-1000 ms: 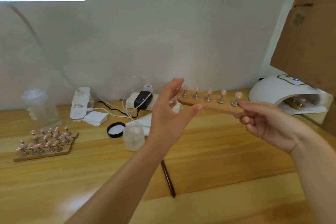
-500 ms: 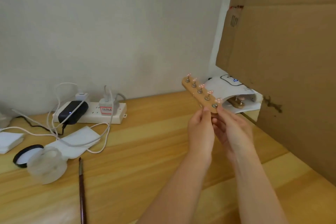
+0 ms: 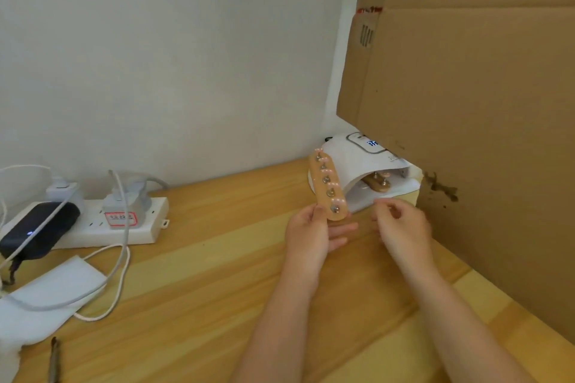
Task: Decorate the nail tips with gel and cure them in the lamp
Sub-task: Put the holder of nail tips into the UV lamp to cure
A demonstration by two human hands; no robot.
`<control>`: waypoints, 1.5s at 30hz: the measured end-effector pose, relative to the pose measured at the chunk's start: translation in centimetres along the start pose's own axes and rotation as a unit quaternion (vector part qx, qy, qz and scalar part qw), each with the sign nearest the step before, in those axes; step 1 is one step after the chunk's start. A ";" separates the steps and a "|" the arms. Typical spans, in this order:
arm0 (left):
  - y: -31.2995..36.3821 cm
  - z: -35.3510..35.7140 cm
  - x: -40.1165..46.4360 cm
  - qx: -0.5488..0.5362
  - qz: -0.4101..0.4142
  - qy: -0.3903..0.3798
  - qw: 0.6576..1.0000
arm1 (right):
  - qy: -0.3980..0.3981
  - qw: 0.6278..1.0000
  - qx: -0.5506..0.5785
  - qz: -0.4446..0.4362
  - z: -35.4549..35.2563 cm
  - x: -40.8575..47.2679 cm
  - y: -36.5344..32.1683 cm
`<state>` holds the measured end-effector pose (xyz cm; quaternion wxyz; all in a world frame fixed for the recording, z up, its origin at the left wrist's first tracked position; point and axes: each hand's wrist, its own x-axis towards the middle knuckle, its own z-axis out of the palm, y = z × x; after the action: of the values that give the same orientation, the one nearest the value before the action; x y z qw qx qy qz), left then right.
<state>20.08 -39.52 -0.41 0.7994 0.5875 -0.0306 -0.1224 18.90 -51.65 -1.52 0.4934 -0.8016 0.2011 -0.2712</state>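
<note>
From the head camera, we hold the light wooden strip stand with five pink nail tips on metal pegs (image 3: 327, 189) raised above the pale wooden desk (image 3: 199, 283), its far end pointing toward the white dome-shaped curing lamp (image 3: 357, 162) tucked under the big brown cardboard sheet (image 3: 466, 134); inside the lamp's mouth we can see another wooden nail stand (image 3: 378, 183) already sitting, so the slot looks partly taken. We judge the main risk to be a collision: sliding our stand in beside or against the one inside could knock either one, tip the pegs, or smear gel that has not hardened, and the low cardboard edge crowds the approach from above. A second risk is the grip itself, since only one end of the strip is held and the long free end could dip or twist. Our left hand (image 3: 311, 232) pinches the near end of the strip, thumb on its left edge and fingers beneath it. Our right hand (image 3: 401, 227) hangs just beside the strip, apart from it, fingers loosely curled and holding nothing, near the lamp opening. A white power strip (image 3: 102, 221) with plugs and cables lies well off to the left
</note>
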 end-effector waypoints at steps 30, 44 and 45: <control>1.5 -1.4 0.6 0.064 0.046 -0.026 0.997 | 0.069 0.921 -0.377 0.063 -0.7 2.2 1.9; 1.6 -1.6 0.4 0.031 0.050 -0.018 0.998 | 0.057 0.951 -0.304 0.000 -1.2 1.7 2.1; 1.6 -1.6 0.5 0.025 0.050 -0.016 0.998 | 0.041 0.957 -0.288 -0.010 -1.3 1.6 2.0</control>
<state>21.11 -37.73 0.56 0.7890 0.6029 -0.0761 -0.0907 19.23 -54.35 -2.52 0.2306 -0.8999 0.2822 -0.2394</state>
